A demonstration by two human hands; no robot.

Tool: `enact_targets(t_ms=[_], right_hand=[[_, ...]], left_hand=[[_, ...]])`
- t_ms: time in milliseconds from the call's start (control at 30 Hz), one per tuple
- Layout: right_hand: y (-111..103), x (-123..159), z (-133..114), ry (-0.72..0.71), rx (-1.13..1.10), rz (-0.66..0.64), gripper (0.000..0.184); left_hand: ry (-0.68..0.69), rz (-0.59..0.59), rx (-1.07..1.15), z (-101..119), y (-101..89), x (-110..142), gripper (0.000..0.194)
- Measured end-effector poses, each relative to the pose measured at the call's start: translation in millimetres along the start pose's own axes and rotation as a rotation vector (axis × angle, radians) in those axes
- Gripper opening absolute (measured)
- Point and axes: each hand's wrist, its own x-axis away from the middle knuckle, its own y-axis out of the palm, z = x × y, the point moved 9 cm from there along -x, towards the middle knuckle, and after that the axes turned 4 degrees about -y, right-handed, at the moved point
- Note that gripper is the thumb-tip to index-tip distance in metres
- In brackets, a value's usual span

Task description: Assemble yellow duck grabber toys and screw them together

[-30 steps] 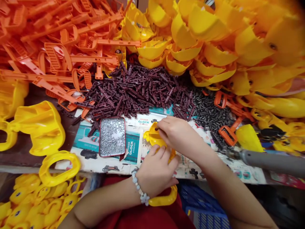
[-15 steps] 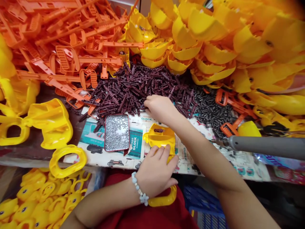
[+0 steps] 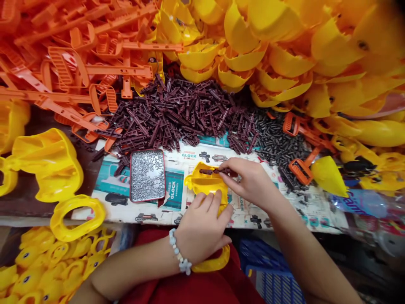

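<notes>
Yellow plastic moulding (image 3: 204, 179), where is it sitting?

— On a printed paper sheet (image 3: 177, 215) at the front of the counter (image 3: 25, 202). Its yellow loop (image 3: 211, 265) reaches past the front edge toward the person's lap.

Hand status?

— Left hand (image 3: 202, 228) clamped on the moulding, fingers spread over its near side. Right hand (image 3: 251, 181) has thumb and fingertips together on a maroon plastic pin (image 3: 218, 171), which lies across the top of the moulding. Can't tell from this view whether the pin is seated.

Why that hold?

— My read: left hand is a brace, keeping the moulding from sliding on the paper while the right works the pin. Loop stays low, clear of the right wrist.

Anything crowding the work?

— Tin tray (image 3: 147, 150) of silver pins (image 3: 147, 177) just beside the moulding on the left. Behind the paper, a heap of maroon pins (image 3: 177, 114) and a patch of black pieces (image 3: 278, 147) spill onto its far edge.

Further out?

— Orange ladder-shaped parts (image 3: 79, 71) back left, yellow curved shells (image 3: 272, 55) stacked back right. Yellow ring (image 3: 77, 234) near the counter's front edge, yellow duck-shaped pieces (image 3: 38, 274) below it. Blue plastic crate (image 3: 272, 287) on the floor, right of the lap.
</notes>
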Motion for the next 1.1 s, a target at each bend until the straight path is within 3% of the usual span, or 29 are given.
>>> enact_targets(t_ms=[133,300,367,433,500,633,733,800,867,967,1100], right_hand=[[3,-2,-2,-0.029,0.029,-0.038,0.014],[2,-2,-13,-0.11,0.126,0.069,0.017],[0,-1,-17,-0.158,0.118,0.095,0.017],[-6,0,-16,-0.181,0.041,0.112,0.015],[-18,4,-7,-0.156,-0.052,0.185,0.013],[-33,14,15,-0.055,-0.119,0.371,0.012],[-23,16,19,-0.025,-0.166,0.36,0.018],[-15,15,17,-0.023,-0.178,0.335,0.024],[-13,14,15,-0.02,-0.179,0.327,0.026],[-20,16,16,-0.008,-0.181,0.356,0.026],[-34,21,23,0.006,-0.2,0.417,0.022]], left_hand=[[0.004,-0.027,0.006,-1,0.5,1,0.068],[0.028,-0.06,-0.006,-1,1.4,4,0.069],[0.101,-0.016,0.007,-1,-9.6,8,0.061],[0.182,0.111,0.028,-8,-37.7,16,0.041],[0.148,0.27,-0.009,-35,-78.7,22,0.021],[-0.309,0.291,-0.276,-150,-158.8,15,0.019],[-0.483,0.374,-0.344,-221,-215.8,-1,0.024],[-0.532,0.401,-0.34,-252,-235.3,-15,0.032],[-0.568,0.432,-0.313,-271,-245.0,-25,0.032],[-0.605,0.511,-0.251,-283,-257.6,-26,0.031],[-0.623,0.72,-0.15,-270,-283.9,1,0.021]])
